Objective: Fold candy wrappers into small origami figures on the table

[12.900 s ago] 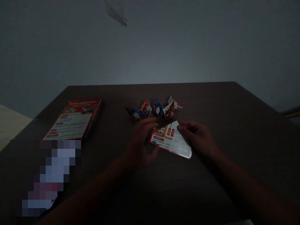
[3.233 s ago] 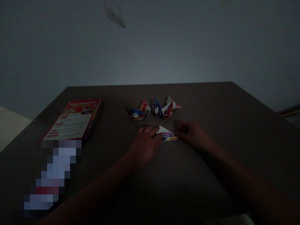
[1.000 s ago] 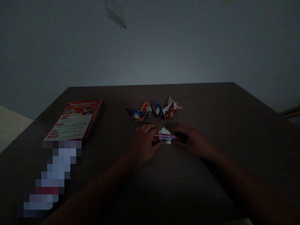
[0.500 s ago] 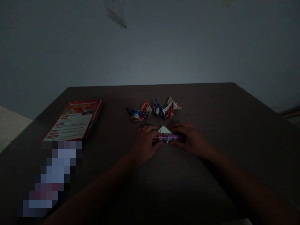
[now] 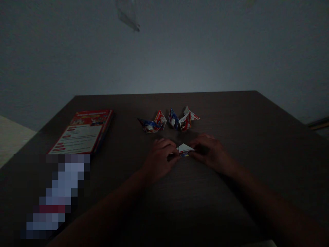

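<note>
A small folded paper (image 5: 185, 148), mostly white with a coloured lower edge, is held between my two hands over the middle of the table. My left hand (image 5: 163, 156) pinches its left end with thumb and fingers. The right end is gripped by my right hand (image 5: 208, 151), thumb below and fingers above. Just beyond my hands stand two folded paper shapes: a blue and red one (image 5: 153, 125) on the left, and another (image 5: 186, 120) in blue, red and white on the right.
A stack of red and white printed sheets (image 5: 79, 133) lies on the left of the dark table (image 5: 221, 103). In front of it is a pixelated pale object (image 5: 61, 192). Behind the table rises a grey wall (image 5: 180, 51).
The purple printed strip that faced up on the paper is no longer visible, and a white triangular face shows there. My fingers have shifted slightly at both ends.
</note>
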Demonstrator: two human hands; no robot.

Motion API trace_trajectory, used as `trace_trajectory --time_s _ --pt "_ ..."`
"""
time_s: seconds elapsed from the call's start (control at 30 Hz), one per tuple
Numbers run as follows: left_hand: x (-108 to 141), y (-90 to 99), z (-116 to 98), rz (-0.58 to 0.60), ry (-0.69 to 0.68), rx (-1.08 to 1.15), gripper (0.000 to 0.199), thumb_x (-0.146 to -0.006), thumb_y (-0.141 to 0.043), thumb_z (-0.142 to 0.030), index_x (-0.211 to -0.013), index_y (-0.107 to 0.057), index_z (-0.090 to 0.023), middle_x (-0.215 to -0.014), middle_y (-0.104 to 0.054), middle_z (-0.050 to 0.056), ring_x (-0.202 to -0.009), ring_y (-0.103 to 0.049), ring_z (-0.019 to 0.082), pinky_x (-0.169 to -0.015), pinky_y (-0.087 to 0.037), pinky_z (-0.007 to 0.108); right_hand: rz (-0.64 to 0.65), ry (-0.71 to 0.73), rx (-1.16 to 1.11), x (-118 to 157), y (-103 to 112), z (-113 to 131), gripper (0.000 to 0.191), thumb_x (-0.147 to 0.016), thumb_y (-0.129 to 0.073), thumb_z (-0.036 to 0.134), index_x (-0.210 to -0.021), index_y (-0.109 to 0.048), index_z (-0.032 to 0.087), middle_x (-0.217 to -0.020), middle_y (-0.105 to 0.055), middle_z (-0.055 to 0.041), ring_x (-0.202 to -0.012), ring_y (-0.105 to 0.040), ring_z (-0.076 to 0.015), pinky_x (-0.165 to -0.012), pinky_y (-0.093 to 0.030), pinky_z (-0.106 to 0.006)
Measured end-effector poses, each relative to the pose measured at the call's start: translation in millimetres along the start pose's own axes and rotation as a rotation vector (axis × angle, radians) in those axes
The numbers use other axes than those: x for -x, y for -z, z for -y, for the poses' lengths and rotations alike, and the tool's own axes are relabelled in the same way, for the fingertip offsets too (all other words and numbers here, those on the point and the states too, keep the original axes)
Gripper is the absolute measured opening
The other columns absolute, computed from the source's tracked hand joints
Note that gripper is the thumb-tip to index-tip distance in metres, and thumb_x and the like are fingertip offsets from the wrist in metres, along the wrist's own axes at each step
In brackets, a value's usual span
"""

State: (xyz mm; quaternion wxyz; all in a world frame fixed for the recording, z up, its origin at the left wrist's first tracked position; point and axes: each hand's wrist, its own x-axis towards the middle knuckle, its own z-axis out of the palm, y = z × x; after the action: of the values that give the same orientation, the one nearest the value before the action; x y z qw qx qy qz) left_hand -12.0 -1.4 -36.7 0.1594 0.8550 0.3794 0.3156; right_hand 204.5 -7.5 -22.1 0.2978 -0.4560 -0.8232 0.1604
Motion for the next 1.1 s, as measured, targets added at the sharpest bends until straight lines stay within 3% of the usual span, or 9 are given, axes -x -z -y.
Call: trace_trajectory --time_s 0.17,0.37,0.6,0.7,0.8,1.1 --pt "1 10.0 0 0.048 -0.029 -0.079 0.014 -0.075 -0.067 -0.022 -0.082 -0.057 -0.017 -0.085 -0.063 0.002 -0.086 -0.053 0.018 -0.079 -0.035 0.035 -0.002 0.088 0.062 2 5 0 0.004 -0.077 -0.066 0.018 -0.08 -0.064 0.02 -0.078 -0.068 -0.0021 -0.084 -0.057 -0.02 -0.078 -0.035 -0.035" --pt "2 23.2 7 0.137 -0.118 -0.243 0.011 -0.078 -0.063 -0.022 -0.089 -0.061 -0.017 -0.084 -0.065 0.003 -0.088 -0.052 0.02 -0.08 -0.032 0.037 0.038 0.112 0.183 5 13 -3 0.008 -0.079 -0.063 0.015 -0.082 -0.064 0.022 -0.085 -0.07 -0.0013 -0.092 -0.054 -0.0223 -0.08 -0.031 -0.037" --pt "1 19.1 11 0.183 -0.239 -0.311 0.014 -0.087 -0.052 -0.023 -0.089 -0.065 -0.019 -0.087 -0.066 0.003 -0.086 -0.051 0.019 -0.079 -0.032 0.037 0.154 0.11 0.317 9 12 13 0.015 -0.08 -0.061 0.015 -0.093 -0.065 0.021 -0.097 -0.068 -0.0037 -0.094 -0.054 -0.0234 -0.079 -0.033 -0.038" --pt "1 17.9 9 0.192 -0.278 -0.347 0.016 -0.087 -0.05 -0.023 -0.09 -0.066 -0.019 -0.085 -0.065 0.004 -0.083 -0.05 0.019 -0.077 -0.032 0.036 0.251 0.146 0.27 10 7 23 0.02 -0.084 -0.058 0.023 -0.103 -0.062 0.023 -0.111 -0.064 -0.0042 -0.101 -0.053 -0.0226 -0.089 -0.033 -0.041" --pt "1 19.4 6 0.216 -0.305 -0.374 0.017 -0.088 -0.049 -0.023 -0.091 -0.066 -0.019 -0.083 -0.064 0.005 -0.082 -0.05 0.018 -0.076 -0.032 0.036 0.314 0.174 0.21 9 2 27 0.026 -0.085 -0.057 0.032 -0.108 -0.06 0.019 -0.112 -0.063 -0.0071 -0.101 -0.053 -0.0234 -0.09 -0.036 -0.04" --pt "1 31.8 4 0.303 -0.298 -0.418 0.019 -0.087 -0.049 -0.025 -0.089 -0.068 -0.021 -0.085 -0.055 0.006 -0.081 -0.046 0.019 -0.071 -0.031 0.034 0.324 0.187 0.179 12 2 22 0.028 -0.082 -0.058 0.031 -0.107 -0.06 0.018 -0.109 -0.06 -0.01 -0.103 -0.053 -0.0254 -0.093 -0.038 -0.044"
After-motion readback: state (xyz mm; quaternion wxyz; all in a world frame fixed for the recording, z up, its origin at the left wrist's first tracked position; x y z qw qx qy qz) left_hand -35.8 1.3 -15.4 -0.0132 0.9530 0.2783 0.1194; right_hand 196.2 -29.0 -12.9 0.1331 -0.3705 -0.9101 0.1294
